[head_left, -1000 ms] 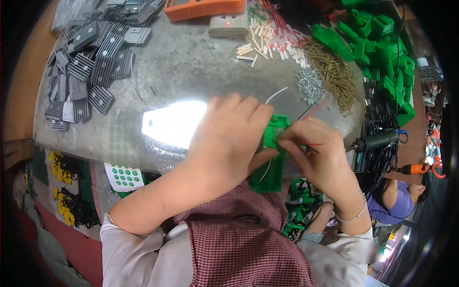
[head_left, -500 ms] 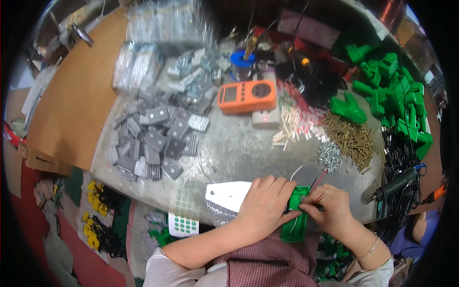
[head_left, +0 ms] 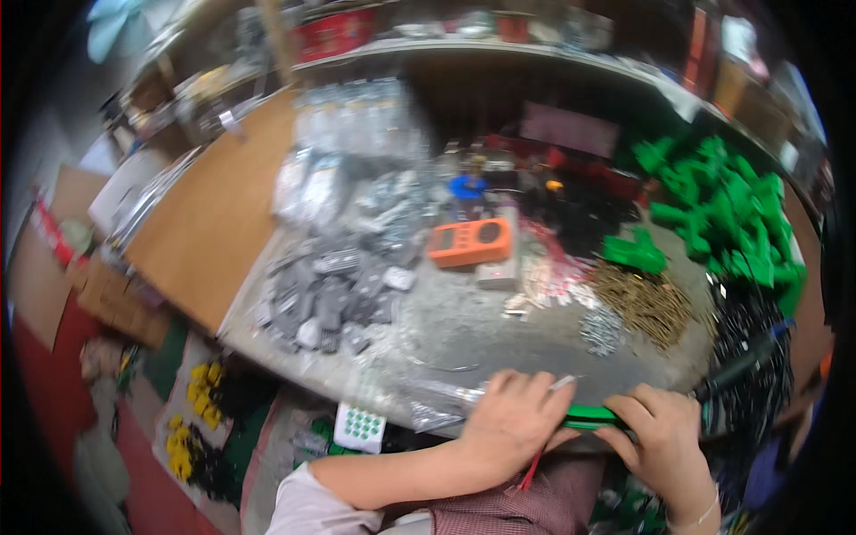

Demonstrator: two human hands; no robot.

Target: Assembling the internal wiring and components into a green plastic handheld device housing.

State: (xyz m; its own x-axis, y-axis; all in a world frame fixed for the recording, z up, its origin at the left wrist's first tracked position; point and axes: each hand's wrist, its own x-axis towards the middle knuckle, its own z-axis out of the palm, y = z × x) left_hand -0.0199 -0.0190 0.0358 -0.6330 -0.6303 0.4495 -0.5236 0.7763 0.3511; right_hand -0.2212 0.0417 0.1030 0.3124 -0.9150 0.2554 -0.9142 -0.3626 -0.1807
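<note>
At the near edge of the bench I hold a green plastic housing between both hands, turned edge-on so its inside is hidden. My left hand is closed around its left end, thumb below. A white wire end sticks up by those fingers, and red wires hang under the palm. My right hand pinches the right end between thumb and fingers. Beside my left hand lies a crumpled clear plastic bag. The picture is smeared by motion.
Grey ribbed blocks lie heaped at left. An orange multimeter stands mid-bench. Brass-coloured screws, small silver screws and green plastic parts are piled at right. A dark power screwdriver rests on black cables.
The housing has turned from open side up to edge-on. My right hand has let go of the wires and moved right to grip its end. The view has tilted upward.
</note>
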